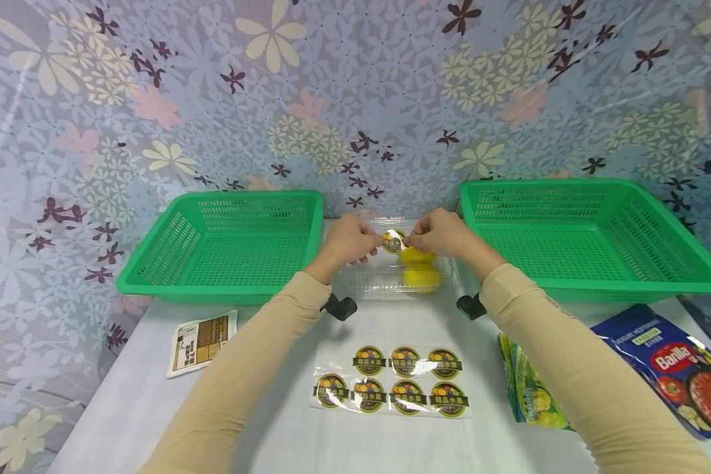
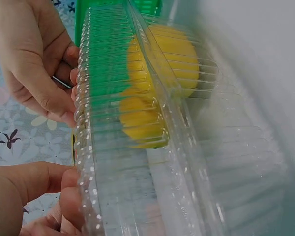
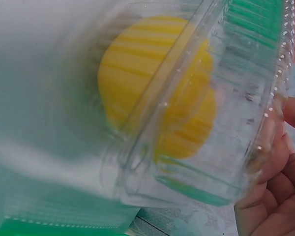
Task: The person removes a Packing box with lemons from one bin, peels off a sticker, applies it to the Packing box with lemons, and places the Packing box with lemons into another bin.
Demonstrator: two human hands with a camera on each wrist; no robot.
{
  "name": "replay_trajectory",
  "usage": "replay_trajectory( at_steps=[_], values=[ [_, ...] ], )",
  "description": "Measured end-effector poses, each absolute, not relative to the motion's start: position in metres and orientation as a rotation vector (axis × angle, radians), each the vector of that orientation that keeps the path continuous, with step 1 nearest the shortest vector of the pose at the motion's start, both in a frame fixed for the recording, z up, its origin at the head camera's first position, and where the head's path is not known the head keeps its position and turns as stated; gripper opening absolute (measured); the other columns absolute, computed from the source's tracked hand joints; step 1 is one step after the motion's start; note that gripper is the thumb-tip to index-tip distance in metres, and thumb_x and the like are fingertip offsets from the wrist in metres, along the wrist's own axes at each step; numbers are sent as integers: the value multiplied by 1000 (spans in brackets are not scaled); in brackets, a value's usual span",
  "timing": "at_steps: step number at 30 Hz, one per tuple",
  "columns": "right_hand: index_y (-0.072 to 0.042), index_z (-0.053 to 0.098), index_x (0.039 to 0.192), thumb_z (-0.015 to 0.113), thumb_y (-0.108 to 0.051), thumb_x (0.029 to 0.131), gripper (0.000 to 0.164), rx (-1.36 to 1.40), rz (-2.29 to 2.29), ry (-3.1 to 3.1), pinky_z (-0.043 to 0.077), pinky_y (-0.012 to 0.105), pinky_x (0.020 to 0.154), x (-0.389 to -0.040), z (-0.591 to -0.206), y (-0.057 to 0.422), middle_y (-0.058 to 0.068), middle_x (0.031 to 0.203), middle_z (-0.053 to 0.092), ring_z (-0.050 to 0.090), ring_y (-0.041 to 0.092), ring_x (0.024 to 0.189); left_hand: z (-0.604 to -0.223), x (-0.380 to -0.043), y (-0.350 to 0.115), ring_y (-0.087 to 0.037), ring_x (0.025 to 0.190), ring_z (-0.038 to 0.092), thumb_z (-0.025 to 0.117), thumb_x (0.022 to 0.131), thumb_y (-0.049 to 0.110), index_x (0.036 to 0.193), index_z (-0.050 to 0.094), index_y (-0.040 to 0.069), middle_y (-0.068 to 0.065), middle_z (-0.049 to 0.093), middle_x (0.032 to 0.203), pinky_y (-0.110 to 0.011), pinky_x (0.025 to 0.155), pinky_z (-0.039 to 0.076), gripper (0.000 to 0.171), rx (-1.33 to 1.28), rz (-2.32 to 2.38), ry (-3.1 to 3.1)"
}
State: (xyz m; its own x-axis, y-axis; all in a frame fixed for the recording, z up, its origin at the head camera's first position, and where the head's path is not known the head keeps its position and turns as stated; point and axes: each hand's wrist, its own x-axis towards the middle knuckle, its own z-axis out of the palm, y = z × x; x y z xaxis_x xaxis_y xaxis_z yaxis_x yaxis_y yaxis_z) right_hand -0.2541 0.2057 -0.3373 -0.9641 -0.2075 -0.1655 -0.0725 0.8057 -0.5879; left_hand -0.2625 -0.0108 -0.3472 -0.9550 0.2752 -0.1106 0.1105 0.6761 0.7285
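Observation:
Both hands work over a clear plastic clamshell box at the back middle of the table. Between them is a round black-and-gold label sticker; my left hand pinches its left edge, and my right hand its right edge. The sticker lies close over the lid. Inside the box, toward its right end, sits a yellow fruit-like thing, seen through ribbed plastic in the right wrist view. Fingertips of both hands are right at the box's upper rim in the left wrist view.
Green baskets flank the box. A clear sheet with several stickers lies in front. At the left is a brown-and-white packet; at the right, a green pouch and a blue Barilla pouch.

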Motion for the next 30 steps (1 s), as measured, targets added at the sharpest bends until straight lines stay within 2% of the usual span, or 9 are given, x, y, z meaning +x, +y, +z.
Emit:
replay_trajectory(
  at_steps=[4,8,14,18,24,27,30],
  values=[
    [-3,76,93,71,-29,104,28,-214,-871,2782,51,27,68,-256,-339,206,2,79,69,61,20,80,-348,-263,-9,-23,66,74,72,103,25,86,82,8,-12,82,90,-26,53,57,26,334,1106,2708],
    [-3,75,92,71,-28,103,27,-209,-862,2788,53,26,67,-257,-339,205,2,78,69,62,19,78,-350,-264,-8,-14,58,68,73,103,26,85,81,6,-8,81,85,-23,49,53,28,338,1075,2730],
    [-1,77,97,71,-26,103,26,-185,-829,2797,54,24,66,-259,-341,203,2,79,71,64,18,77,-352,-265,-7,-23,63,73,72,104,27,84,80,9,-13,83,91,-23,48,52,28,330,1032,2753],
    [-1,78,98,71,-27,103,27,-175,-812,2799,54,25,67,-258,-341,201,3,81,72,64,18,77,-352,-264,-6,-22,61,72,72,104,28,85,81,9,-14,83,92,-22,47,51,28,329,1010,2767],
    [-1,78,100,70,-26,103,27,-161,-798,2801,50,26,66,-257,-339,199,4,81,71,59,17,75,-352,-264,-5,-32,75,79,71,105,27,90,82,8,-14,83,95,-22,48,50,28,302,1012,2762],
    [0,78,100,70,-26,103,27,-160,-794,2801,49,27,67,-256,-339,198,4,81,71,58,17,74,-353,-263,-5,-24,65,75,71,105,26,90,81,8,-12,83,92,-22,50,52,26,280,1029,2771],
    [0,79,100,71,-27,103,28,-165,-787,2807,49,27,67,-256,-339,197,4,81,71,58,17,74,-353,-261,-5,-14,54,66,71,105,23,88,80,8,-11,82,89,-23,52,55,25,273,1053,2778]
  ],
)
